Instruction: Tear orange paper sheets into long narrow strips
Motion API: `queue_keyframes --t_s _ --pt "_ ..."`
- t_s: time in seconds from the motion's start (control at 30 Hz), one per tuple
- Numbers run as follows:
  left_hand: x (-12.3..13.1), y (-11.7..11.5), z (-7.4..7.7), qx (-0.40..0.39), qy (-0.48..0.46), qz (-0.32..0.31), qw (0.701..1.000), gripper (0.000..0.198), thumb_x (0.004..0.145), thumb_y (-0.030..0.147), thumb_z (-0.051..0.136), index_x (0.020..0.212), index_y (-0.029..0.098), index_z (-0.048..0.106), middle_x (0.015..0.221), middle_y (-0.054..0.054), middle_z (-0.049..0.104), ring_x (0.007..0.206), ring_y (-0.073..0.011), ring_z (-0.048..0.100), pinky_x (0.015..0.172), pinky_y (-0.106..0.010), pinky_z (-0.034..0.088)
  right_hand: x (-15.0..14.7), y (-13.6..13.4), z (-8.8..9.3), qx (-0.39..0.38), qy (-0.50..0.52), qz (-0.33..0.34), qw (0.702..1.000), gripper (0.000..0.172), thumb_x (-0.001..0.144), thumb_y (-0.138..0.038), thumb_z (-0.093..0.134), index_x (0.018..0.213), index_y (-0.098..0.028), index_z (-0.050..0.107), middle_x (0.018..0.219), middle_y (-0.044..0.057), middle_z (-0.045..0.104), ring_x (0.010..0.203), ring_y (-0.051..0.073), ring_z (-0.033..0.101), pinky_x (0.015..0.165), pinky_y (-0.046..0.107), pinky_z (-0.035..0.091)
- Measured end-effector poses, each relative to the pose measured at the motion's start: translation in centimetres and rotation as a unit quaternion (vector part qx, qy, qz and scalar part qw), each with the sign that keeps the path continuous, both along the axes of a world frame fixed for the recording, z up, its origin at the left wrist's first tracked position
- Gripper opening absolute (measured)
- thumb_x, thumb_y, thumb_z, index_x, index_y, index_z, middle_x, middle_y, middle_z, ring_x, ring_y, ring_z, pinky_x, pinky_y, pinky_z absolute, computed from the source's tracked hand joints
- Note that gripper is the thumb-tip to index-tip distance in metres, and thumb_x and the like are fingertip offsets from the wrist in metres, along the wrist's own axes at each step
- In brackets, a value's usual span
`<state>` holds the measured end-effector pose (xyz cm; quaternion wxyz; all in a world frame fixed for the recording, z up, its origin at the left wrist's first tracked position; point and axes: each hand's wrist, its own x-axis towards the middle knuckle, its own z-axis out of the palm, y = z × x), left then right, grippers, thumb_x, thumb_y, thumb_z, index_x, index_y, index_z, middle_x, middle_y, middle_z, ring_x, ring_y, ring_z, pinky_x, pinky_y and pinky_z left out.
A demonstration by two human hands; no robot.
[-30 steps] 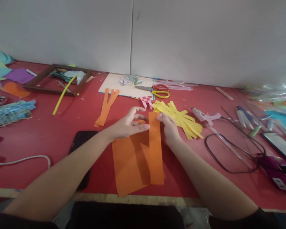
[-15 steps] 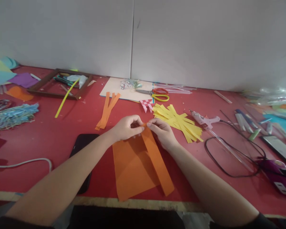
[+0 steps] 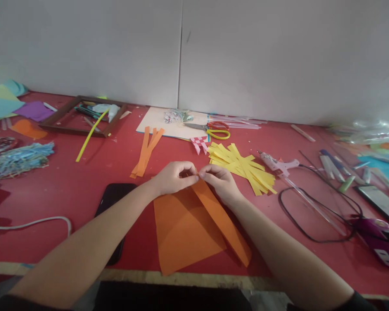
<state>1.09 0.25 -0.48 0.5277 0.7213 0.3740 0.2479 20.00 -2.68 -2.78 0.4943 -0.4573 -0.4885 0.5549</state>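
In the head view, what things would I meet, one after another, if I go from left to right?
Purple paper, long yellow strip, narrow orange strips, left hand, right hand, pink glue gun, magenta box.

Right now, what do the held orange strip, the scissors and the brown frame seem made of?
Orange strip: probably paper, matt, thin and straight-edged.
Scissors: grey, likely metal blades; smooth red and yellow handles, perhaps plastic.
Brown frame: perhaps wood, dull, dark surface; grain indiscernible.
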Motion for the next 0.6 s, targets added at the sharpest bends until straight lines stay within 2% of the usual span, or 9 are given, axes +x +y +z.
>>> queue_keyframes --t_s 0.17,0.4,0.6 --pt "0.01 0.15 -0.06 0.016 0.003 -0.018 1.0 0.017 0.085 0.033 0.063 0.076 0.019 0.059 0.07 0.003 0.056 0.065 -0.0115 0.052 0.063 -0.025 0.04 0.07 0.09 0.09 0.017 -0.02 0.013 1.0 0.015 0.07 -0.033 0.078 0.066 -0.022 0.069 0.064 -0.002 0.062 0.058 0.012 0.051 0.059 0.027 0.042" --pt "-0.05 0.26 -0.49 0.028 0.009 -0.015 0.999 0.018 0.086 0.036 0.063 0.078 0.019 0.061 0.077 0.001 0.063 0.072 -0.0136 0.056 0.065 -0.026 0.041 -0.01 0.22 0.11 0.018 -0.026 0.009 0.999 0.012 0.067 -0.029 0.075 0.063 -0.021 0.067 0.062 -0.002 0.061 0.058 0.012 0.05 0.058 0.027 0.041" --pt "-0.08 0.2 -0.24 0.019 0.016 -0.027 0.999 0.02 0.086 0.038 0.063 0.078 0.019 0.06 0.076 0.002 0.063 0.069 -0.0127 0.053 0.064 -0.026 0.04 0.05 0.07 0.41 0.016 -0.036 0.014 0.999 0.011 0.067 -0.027 0.074 0.063 -0.021 0.066 0.062 -0.002 0.059 0.058 0.012 0.047 0.057 0.026 0.038"
